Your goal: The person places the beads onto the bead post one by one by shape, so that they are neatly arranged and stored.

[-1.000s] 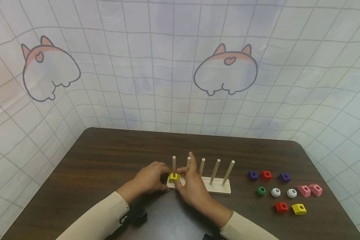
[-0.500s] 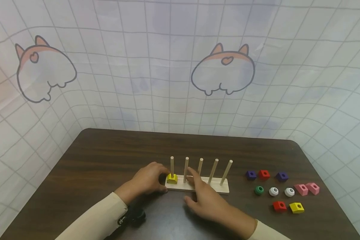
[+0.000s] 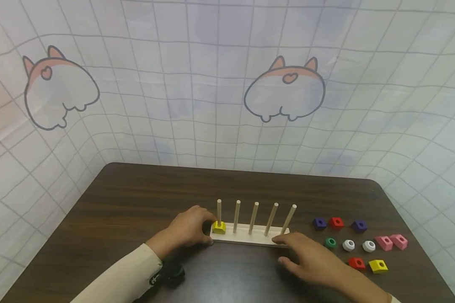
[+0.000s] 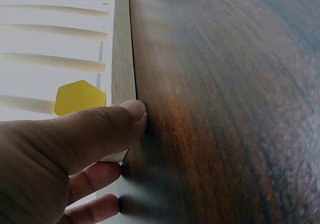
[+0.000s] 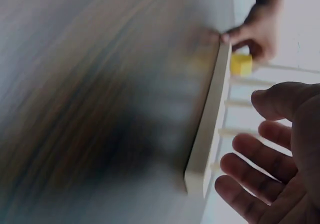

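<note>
A pale wooden peg board [image 3: 246, 236] with several upright pegs stands on the table. One yellow block [image 3: 219, 227], six-sided in the left wrist view, sits at the foot of its leftmost peg. My left hand [image 3: 189, 227] holds the board's left end, its thumb [image 4: 120, 118] along the front edge and fingers round the end. Over the board's right end is my right hand [image 3: 314, 256], fingers loosely spread and holding nothing. In the right wrist view its fingertips [image 5: 232, 161] stand beside the pegs.
Right of the board lie loose pieces: purple blocks [image 3: 320, 223], red blocks [image 3: 336, 223], a green bead [image 3: 330, 243], white beads [image 3: 348, 245], pink blocks [image 3: 384, 243] and a yellow block [image 3: 378, 266]. Behind the dark table [image 3: 155, 185] hangs a white checked cloth [image 3: 212, 139].
My right hand has left the yellow block and moved right along the board to its right end. The left hand keeps its place, and the yellow block stays on the leftmost peg.
</note>
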The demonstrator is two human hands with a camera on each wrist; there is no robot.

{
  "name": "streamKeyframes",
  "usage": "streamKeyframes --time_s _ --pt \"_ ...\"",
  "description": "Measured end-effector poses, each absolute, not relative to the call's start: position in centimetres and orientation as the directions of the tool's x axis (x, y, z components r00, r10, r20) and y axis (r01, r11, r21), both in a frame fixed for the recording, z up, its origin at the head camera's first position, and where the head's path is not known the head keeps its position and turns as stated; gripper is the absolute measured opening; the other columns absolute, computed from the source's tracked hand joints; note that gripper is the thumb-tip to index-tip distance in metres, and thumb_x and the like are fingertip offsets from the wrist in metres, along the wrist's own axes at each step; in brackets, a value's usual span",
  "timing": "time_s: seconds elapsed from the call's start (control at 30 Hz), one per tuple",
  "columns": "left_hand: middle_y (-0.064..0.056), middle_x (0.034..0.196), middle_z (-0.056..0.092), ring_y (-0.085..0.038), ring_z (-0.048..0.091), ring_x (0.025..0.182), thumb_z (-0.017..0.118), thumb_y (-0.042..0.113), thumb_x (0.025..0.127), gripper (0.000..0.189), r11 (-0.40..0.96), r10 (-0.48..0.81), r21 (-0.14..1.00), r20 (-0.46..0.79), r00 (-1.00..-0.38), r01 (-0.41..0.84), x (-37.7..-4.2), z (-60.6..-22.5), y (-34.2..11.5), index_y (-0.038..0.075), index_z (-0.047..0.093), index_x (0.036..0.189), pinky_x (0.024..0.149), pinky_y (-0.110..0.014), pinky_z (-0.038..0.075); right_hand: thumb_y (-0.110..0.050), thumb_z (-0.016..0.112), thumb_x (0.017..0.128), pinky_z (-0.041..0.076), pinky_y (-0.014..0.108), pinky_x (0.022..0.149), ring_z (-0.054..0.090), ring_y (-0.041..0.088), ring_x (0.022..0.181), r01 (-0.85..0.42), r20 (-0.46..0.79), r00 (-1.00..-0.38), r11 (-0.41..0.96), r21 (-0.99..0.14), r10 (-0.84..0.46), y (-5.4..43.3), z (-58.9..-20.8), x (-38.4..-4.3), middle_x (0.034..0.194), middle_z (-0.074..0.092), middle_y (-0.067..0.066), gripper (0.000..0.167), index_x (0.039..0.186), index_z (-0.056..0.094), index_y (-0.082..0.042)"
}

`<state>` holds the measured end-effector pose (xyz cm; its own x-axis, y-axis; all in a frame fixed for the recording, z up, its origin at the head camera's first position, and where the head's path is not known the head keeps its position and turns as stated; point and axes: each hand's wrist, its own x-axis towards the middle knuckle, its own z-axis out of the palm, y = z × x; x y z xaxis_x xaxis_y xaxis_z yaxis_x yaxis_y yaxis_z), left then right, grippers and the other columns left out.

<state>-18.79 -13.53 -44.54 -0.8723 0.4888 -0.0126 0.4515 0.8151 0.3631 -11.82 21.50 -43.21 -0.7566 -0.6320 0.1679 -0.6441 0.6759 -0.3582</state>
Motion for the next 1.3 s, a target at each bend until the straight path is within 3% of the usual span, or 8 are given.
streamKeyframes --time_s 0.17,0.47,0.8,1.03,1.3 --pt "0.002 0.109 0.070 -0.025 0.060 0.110 0.095 0.030 0.068 0.049 0.811 0.493 0.370 -0.012 -0.870 0.454 -18.9 -44.6 -13.5 0.020 0.076 0.113 0.081 -0.052 0.053 -0.019 0.084 0.084 0.055 0.041 0.086 0.066 0.016 0.107 -0.671 0.311 -0.739 0.695 -0.258 -0.598 24.8 -43.2 -11.5 0.118 0.068 -0.006 0.044 0.124 0.067 -0.017" --pt "0.002 0.111 0.070 -0.024 0.060 0.110 0.095 0.031 0.069 0.050 0.820 0.486 0.359 -0.026 -0.874 0.445 -18.8 -44.7 -13.5 0.019 0.076 0.114 0.082 -0.052 0.053 -0.017 0.092 0.071 0.057 0.033 0.076 0.066 0.010 0.094 -0.603 0.378 -0.774 0.774 -0.195 -0.508 30.4 -43.4 -11.1 0.110 0.068 -0.009 0.051 0.117 0.070 -0.017" --pt "0.004 0.109 0.070 -0.022 0.060 0.107 0.095 0.030 0.069 0.049 0.819 0.485 0.363 -0.022 -0.874 0.445 -18.8 -44.5 -13.5 0.020 0.076 0.113 0.080 -0.050 0.053 -0.017 0.096 0.064 0.052 0.027 0.074 0.063 0.009 0.089 -0.588 0.352 -0.784 0.793 -0.159 -0.511 35.3 -43.9 -10.9 0.101 0.068 -0.014 0.049 0.107 0.072 -0.019" --pt "0.004 0.109 0.070 -0.022 0.060 0.107 0.095 0.032 0.069 0.049 0.816 0.488 0.366 -0.020 -0.873 0.448 -19.0 -44.6 -13.6 0.019 0.076 0.112 0.081 -0.049 0.053 -0.014 0.097 0.055 0.044 0.015 0.075 0.064 0.007 0.083 -0.658 0.380 -0.714 0.749 -0.076 -0.588 36.9 -44.6 -11.4 0.093 0.068 -0.017 0.048 0.098 0.074 -0.017" --pt "0.005 0.108 0.070 -0.021 0.060 0.107 0.095 0.032 0.068 0.049 0.820 0.486 0.359 -0.023 -0.874 0.446 -18.8 -44.4 -13.7 0.021 0.076 0.112 0.079 -0.048 0.053 -0.012 0.096 0.056 0.051 0.026 0.065 0.058 0.002 0.078 -0.661 0.290 -0.731 0.747 -0.073 -0.618 37.5 -45.4 -11.7 0.086 0.063 -0.019 0.041 0.091 0.074 -0.018"
